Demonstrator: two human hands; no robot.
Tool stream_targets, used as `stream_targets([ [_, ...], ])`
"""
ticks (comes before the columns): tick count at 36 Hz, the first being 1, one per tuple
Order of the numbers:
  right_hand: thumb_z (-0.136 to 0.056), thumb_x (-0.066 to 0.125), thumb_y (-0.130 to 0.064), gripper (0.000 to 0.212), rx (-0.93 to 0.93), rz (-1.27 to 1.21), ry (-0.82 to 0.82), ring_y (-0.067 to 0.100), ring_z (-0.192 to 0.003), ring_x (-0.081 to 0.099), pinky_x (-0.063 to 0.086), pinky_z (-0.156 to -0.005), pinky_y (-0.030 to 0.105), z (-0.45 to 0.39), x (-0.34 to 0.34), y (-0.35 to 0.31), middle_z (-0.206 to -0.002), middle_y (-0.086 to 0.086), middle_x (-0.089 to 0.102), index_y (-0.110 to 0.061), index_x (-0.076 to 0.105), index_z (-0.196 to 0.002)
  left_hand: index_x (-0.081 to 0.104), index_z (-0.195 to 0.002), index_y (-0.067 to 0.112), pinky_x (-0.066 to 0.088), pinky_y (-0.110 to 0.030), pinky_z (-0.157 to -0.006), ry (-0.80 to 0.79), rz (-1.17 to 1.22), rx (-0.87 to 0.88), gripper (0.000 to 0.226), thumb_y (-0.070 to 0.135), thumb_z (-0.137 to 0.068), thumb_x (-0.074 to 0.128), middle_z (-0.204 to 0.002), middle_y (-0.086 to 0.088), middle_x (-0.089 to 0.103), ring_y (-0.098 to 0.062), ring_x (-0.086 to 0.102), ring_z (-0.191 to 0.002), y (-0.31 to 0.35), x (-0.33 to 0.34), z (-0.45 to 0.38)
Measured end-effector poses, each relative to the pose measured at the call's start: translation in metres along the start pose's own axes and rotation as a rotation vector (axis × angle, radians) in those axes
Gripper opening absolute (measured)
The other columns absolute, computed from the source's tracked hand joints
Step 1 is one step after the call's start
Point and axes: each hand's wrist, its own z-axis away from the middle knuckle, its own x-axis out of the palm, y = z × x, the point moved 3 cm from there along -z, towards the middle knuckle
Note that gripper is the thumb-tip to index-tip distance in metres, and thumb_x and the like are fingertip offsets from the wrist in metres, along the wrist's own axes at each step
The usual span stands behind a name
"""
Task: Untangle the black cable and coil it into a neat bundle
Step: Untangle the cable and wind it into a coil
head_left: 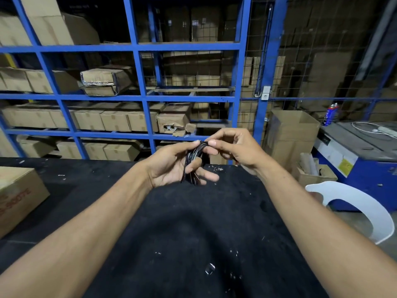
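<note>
The thin black cable (194,162), already gathered into several long loops, hangs in the air above the far edge of the black felt-covered worktop (193,222), held between both hands. The left hand (171,166) carries the bundle: its grip is curled round the loops, thumb on top and fingers wrapped beneath, with the lower ends of the loops showing below the palm. The right hand (232,147), just beside the cable's upper end, pinches a strand there in a narrow grip of thumb and forefinger; whether this is the free tail or a loop cannot be told. The step in hand appears to be the closing of the coil. To do it well, the left hand should keep the loops flat and of even length while the right leads the strand round the bundle with light, steady tension, without twisting it, so that no loop slips out. Left of the cable, on the worktop, stands a brown cardboard box with red print (19,196). Beyond the cable rises blue steel shelving (139,72) stacked with cartons; to its right stands a white plastic chair (365,207).
</note>
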Motion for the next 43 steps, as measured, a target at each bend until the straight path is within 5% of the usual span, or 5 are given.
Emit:
stream_targets([
  [17,-0.106,0.059,-0.013,0.026,0.300,0.037,0.051,0.010,-0.048,0.036,0.030,-0.051,0.025,0.038,0.067,0.071,-0.061,-0.005,0.068,-0.006,0.074,-0.126,0.072,-0.117,0.011,0.047,-0.080,-0.089,0.393,0.384,0.432,0.040,0.034,-0.111,0.039,-0.078,-0.001,0.073,-0.036,0.072,-0.120,0.028,-0.039,-0.012],
  [24,-0.103,0.064,-0.028,0.022,0.138,0.406,-0.083,-0.001,-0.056,0.056,0.053,-0.068,0.034,0.037,0.066,0.012,-0.058,-0.006,0.067,-0.022,0.084,-0.101,0.061,-0.119,0.008,0.058,-0.034,-0.077,0.654,-0.111,0.399,0.038,0.029,-0.115,0.030,-0.072,-0.015,0.077,-0.039,0.077,-0.102,0.021,-0.047,-0.010],
  [32,-0.094,0.076,-0.030,0.018,-0.040,0.652,-0.035,-0.005,-0.051,0.054,0.037,-0.055,0.011,0.007,0.034,-0.025,-0.057,-0.016,0.066,-0.022,0.085,-0.081,0.078,-0.107,0.027,0.048,-0.038,-0.073,0.474,-0.573,0.216,0.040,0.044,-0.110,0.042,-0.081,-0.015,0.075,-0.036,0.071,-0.079,-0.009,-0.039,-0.015],
  [37,-0.086,0.086,-0.025,0.010,-0.098,0.572,-0.006,0.008,-0.074,0.070,0.058,-0.077,0.036,-0.011,0.008,-0.020,-0.081,-0.002,0.080,-0.015,0.082,-0.082,0.063,-0.117,-0.019,0.043,-0.042,-0.105,0.265,-0.546,0.036,0.081,0.055,-0.108,0.030,-0.059,-0.012,0.069,-0.038,0.078,-0.103,-0.018,-0.017,-0.011],
  [43,-0.085,0.084,-0.007,0.010,-0.082,0.222,0.008,0.003,-0.069,0.068,0.053,-0.070,0.020,-0.013,-0.012,-0.004,-0.075,-0.004,0.078,0.000,0.081,-0.089,0.067,-0.120,0.001,0.029,-0.072,-0.115,0.133,-0.196,0.010,0.052,0.044,-0.109,0.039,-0.046,-0.004,0.042,-0.038,0.079,-0.079,-0.016,0.001,-0.010],
])
